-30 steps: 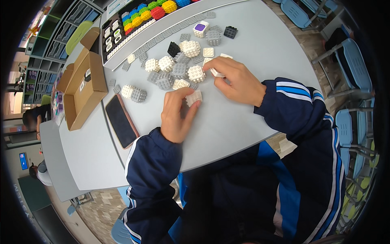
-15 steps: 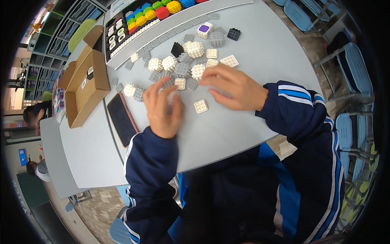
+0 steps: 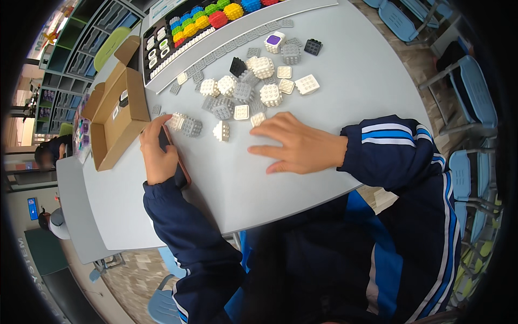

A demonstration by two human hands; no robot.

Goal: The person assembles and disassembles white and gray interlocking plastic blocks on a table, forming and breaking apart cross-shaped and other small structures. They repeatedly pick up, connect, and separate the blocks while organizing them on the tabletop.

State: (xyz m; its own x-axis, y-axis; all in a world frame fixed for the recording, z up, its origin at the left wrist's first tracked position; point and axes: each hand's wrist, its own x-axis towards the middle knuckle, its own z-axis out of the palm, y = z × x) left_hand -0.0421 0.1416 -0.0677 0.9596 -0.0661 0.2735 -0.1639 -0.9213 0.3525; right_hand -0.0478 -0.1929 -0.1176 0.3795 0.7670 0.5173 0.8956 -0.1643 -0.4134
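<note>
My left hand (image 3: pixel 157 154) is over the dark phone (image 3: pixel 182 174), hiding much of it. Its fingers are apart, with a fingertip close to a joined pair of studded blocks, one white (image 3: pixel 177 122) and one grey (image 3: pixel 191 127); whether it touches them I cannot tell. My right hand (image 3: pixel 297 143) reaches flat over the table, fingers spread and nothing held. Just beyond its fingertips lies a small white tile (image 3: pixel 258 119), partly covered. Between the hands stands a small white studded piece (image 3: pixel 221 131). A white square tile (image 3: pixel 242 112) lies farther back.
White and grey studded blocks (image 3: pixel 244 92) are heaped beyond my hands. At the back is a long tray (image 3: pixel 237 31) of coloured blocks. An opened cardboard box (image 3: pixel 121 127) stands at left. A black block (image 3: pixel 313 47) and thick white plate (image 3: pixel 307 84) are at right.
My left hand has moved left, from the table's middle to the phone. The small white piece now shows where it was. My right hand has shifted slightly left and nearer, its fingers more spread.
</note>
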